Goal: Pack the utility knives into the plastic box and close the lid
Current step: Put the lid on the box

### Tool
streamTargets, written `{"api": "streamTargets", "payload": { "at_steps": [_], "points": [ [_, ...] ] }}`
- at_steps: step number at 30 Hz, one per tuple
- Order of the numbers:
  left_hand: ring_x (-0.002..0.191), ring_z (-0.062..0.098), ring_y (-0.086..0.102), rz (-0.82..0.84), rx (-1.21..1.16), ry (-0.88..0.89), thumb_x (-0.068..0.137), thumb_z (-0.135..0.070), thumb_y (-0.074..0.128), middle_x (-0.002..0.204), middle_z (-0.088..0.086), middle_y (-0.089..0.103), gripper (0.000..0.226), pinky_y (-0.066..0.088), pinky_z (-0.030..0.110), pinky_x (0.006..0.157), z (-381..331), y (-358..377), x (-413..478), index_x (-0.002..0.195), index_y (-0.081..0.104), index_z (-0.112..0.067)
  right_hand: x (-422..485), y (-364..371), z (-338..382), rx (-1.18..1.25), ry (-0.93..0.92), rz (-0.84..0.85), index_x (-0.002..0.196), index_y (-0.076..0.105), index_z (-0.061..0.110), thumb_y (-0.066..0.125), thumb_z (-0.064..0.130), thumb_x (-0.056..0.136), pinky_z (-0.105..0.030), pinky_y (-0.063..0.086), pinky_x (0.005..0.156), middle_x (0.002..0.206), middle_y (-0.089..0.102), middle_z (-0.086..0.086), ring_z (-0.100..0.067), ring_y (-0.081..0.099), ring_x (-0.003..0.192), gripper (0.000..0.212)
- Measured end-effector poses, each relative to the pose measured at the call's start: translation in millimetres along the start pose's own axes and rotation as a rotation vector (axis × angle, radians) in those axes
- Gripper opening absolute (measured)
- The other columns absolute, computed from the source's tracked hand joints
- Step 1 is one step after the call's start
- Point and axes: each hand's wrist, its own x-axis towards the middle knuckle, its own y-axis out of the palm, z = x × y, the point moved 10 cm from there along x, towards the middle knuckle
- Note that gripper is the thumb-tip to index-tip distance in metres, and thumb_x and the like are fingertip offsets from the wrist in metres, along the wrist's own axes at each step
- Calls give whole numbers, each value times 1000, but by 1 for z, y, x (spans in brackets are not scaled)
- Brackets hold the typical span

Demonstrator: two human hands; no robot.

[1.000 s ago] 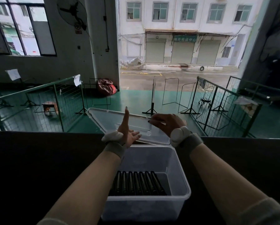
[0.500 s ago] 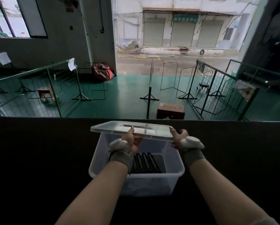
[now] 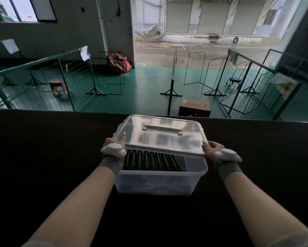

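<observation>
A clear plastic box (image 3: pixel 156 182) stands on the dark table, with several black utility knives (image 3: pixel 151 160) lined up side by side inside. The transparent lid (image 3: pixel 160 138), with a recessed handle on top, lies tilted over the box: its far edge is down and its near edge is raised above the rim. My left hand (image 3: pixel 114 145) pinches the lid's near left corner, thumb on top. My right hand (image 3: pixel 213 148) grips the lid's near right corner. Both wrists wear grey bands with white pads.
The dark table (image 3: pixel 42 157) spreads wide on both sides of the box and ends at a far edge. Beyond it are a green floor, wire fence panels (image 3: pixel 242 86), stands and a brown cardboard box (image 3: pixel 195 108).
The lid has swung from upright behind the box down over it. Both hands moved from the middle of the lid to its near corners, and the view tilted down.
</observation>
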Motion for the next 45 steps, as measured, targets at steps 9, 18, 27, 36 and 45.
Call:
{"api": "streamTargets", "payload": {
  "at_steps": [9,18,27,36,45],
  "points": [
    [113,33,56,12,525,29,94,-58,28,114,16,61,64,41,42,97,27,-18,9,112,59,-4,-21,7,-3,-317,6,29,144,39,17,39,33,99,-37,40,102,140,51,-9,-28,50,126,48],
    [122,33,47,-120,578,127,92,-47,44,134,18,44,57,44,45,93,19,-18,8,134,35,-9,-28,-10,9,-699,3,-242,129,55,18,36,41,97,-43,42,95,129,43,-14,-32,43,119,44],
    [126,34,47,99,443,71,98,-48,30,139,18,45,59,38,44,99,5,25,42,139,34,-6,26,38,30,-398,-12,29,152,14,10,39,32,100,-42,28,111,153,28,-17,-33,32,139,62],
    [118,33,55,100,491,47,97,-52,30,129,18,54,59,41,39,85,6,27,56,132,41,-6,44,52,38,-474,-18,-2,151,15,9,33,39,100,-40,31,109,151,35,-17,-35,38,136,62],
    [117,32,55,101,506,17,97,-50,28,131,17,53,58,43,42,91,22,23,42,133,39,-6,31,57,33,-560,-44,13,153,5,16,27,44,100,-47,33,107,155,25,-13,-36,37,135,64]
  ]
}}
